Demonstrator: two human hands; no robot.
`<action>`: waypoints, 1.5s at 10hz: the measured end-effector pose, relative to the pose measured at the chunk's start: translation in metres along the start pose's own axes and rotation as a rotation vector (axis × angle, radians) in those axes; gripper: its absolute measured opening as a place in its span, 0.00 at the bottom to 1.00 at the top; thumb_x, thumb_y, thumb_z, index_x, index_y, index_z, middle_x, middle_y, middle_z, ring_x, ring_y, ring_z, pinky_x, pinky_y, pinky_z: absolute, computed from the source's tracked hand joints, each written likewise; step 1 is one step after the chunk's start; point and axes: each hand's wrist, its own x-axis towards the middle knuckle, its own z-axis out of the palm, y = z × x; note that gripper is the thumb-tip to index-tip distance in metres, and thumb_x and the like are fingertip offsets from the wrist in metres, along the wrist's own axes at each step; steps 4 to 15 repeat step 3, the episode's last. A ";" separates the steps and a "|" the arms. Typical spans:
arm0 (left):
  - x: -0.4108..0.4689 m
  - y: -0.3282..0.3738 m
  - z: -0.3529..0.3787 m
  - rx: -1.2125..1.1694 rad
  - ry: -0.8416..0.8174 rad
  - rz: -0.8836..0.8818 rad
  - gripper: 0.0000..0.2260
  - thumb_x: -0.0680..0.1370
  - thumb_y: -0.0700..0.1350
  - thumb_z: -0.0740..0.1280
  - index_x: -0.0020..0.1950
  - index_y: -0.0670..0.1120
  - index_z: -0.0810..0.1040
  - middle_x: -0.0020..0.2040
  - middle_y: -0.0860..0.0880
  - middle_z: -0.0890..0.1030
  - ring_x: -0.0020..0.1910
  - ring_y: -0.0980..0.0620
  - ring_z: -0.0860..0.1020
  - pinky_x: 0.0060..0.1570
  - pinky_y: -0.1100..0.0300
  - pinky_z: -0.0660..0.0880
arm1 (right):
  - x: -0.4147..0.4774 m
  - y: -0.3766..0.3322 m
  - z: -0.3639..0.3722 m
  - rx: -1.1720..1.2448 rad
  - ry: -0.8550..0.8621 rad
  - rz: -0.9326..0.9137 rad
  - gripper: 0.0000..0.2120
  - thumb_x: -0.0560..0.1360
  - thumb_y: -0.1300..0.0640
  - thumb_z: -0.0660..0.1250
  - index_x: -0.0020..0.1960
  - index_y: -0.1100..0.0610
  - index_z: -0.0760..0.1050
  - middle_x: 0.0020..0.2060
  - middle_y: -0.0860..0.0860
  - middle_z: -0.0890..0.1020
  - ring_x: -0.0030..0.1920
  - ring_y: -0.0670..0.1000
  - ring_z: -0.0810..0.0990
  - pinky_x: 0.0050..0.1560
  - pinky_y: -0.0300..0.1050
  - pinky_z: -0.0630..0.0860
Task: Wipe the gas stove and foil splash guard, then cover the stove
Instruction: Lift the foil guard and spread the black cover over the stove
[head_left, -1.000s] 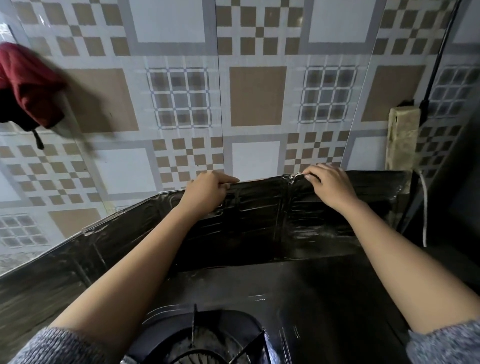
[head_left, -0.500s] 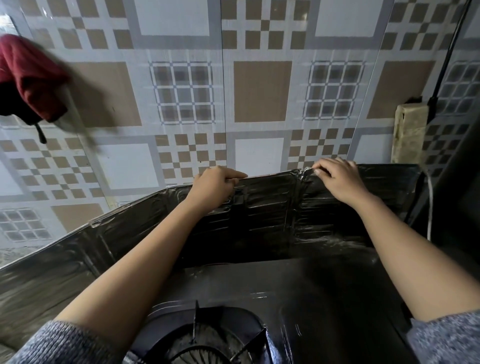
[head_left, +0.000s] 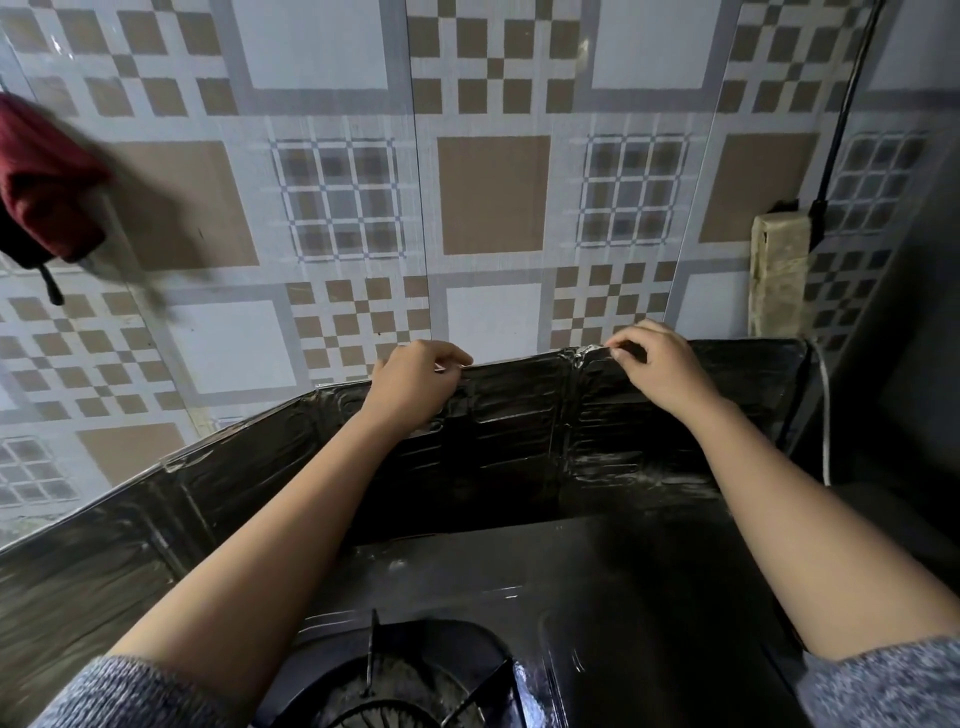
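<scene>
A dark, shiny foil splash guard (head_left: 519, 436) stands around the back and left of a black gas stove (head_left: 597, 597). My left hand (head_left: 415, 384) pinches the guard's top edge near the middle. My right hand (head_left: 660, 369) grips the same top edge at a crumpled fold further right. A burner with its pan support (head_left: 395, 686) shows at the bottom, between my forearms.
The tiled wall (head_left: 493, 197) rises directly behind the guard. A red cloth (head_left: 47, 182) hangs at the upper left. A grimy socket block (head_left: 779, 275) with a black cable is fixed at the right, and a white cord (head_left: 826, 415) hangs beside the guard.
Both hands keep their grip on the guard's top edge. The view has shifted slightly, showing more of the burner at the bottom.
</scene>
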 end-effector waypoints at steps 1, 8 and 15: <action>-0.003 0.003 -0.002 -0.020 -0.008 0.009 0.10 0.78 0.44 0.61 0.54 0.51 0.81 0.55 0.51 0.82 0.55 0.53 0.78 0.55 0.55 0.75 | -0.006 -0.003 -0.006 0.016 -0.028 0.026 0.09 0.76 0.61 0.63 0.54 0.55 0.78 0.54 0.51 0.78 0.56 0.52 0.75 0.57 0.45 0.70; -0.013 0.022 -0.008 0.036 0.000 0.070 0.17 0.77 0.47 0.63 0.65 0.46 0.74 0.64 0.49 0.77 0.64 0.49 0.73 0.62 0.55 0.69 | -0.018 -0.015 -0.032 0.006 -0.090 0.138 0.15 0.76 0.60 0.64 0.62 0.53 0.72 0.61 0.51 0.77 0.62 0.52 0.74 0.62 0.50 0.72; -0.013 0.022 -0.008 0.036 0.000 0.070 0.17 0.77 0.47 0.63 0.65 0.46 0.74 0.64 0.49 0.77 0.64 0.49 0.73 0.62 0.55 0.69 | -0.018 -0.015 -0.032 0.006 -0.090 0.138 0.15 0.76 0.60 0.64 0.62 0.53 0.72 0.61 0.51 0.77 0.62 0.52 0.74 0.62 0.50 0.72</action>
